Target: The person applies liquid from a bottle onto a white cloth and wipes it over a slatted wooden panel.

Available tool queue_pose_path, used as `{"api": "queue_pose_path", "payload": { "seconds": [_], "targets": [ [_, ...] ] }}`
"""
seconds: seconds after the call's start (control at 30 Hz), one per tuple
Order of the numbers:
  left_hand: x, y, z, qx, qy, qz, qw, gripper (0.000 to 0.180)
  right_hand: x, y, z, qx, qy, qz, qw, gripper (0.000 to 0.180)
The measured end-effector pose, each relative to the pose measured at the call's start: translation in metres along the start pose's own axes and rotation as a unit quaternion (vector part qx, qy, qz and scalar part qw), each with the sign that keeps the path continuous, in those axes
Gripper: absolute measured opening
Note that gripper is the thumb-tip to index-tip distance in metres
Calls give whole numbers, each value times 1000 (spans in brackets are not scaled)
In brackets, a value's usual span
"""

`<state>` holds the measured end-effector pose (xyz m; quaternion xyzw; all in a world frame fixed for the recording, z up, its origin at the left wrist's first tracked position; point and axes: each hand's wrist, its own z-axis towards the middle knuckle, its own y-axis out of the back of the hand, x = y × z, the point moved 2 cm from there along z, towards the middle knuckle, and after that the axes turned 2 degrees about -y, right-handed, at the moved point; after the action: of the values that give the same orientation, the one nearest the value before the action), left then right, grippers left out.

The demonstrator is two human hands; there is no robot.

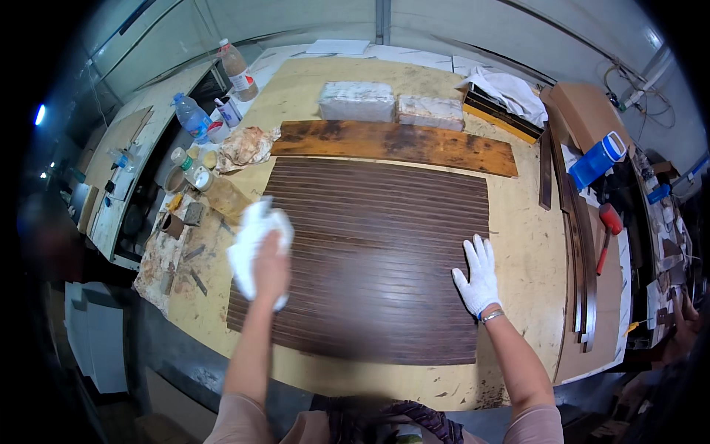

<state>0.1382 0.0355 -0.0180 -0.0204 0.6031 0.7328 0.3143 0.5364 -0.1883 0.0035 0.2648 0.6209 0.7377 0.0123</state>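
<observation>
A pale yellow worktable (529,251) carries a dark brown grooved panel (370,259) near its middle. Just beyond the panel's far edge lies a blotchy orange-brown plank (399,146). A bunched white cloth (250,248), blurred, is at the panel's left edge, grasped by the left hand (272,268). The white-gloved right hand (479,277) grips nothing, spread at the panel's right edge, a bracelet (492,315) at its wrist.

Glare clouds the dark panel (362,259), the left hand (272,266) blurs, and edges curve into blackness.
</observation>
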Motion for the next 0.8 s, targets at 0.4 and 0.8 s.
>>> {"api": "queue_pose_path", "payload": {
  "seconds": [0.4, 0.8],
  "targets": [
    [21, 28, -15, 56, 21, 30, 998, 54, -1, -5, 0, -10, 6, -2, 1000, 68],
    [42, 24, 14, 36, 21, -5, 999, 47, -10, -14, -6, -64, -88, 88, 990, 81]
  ]
}}
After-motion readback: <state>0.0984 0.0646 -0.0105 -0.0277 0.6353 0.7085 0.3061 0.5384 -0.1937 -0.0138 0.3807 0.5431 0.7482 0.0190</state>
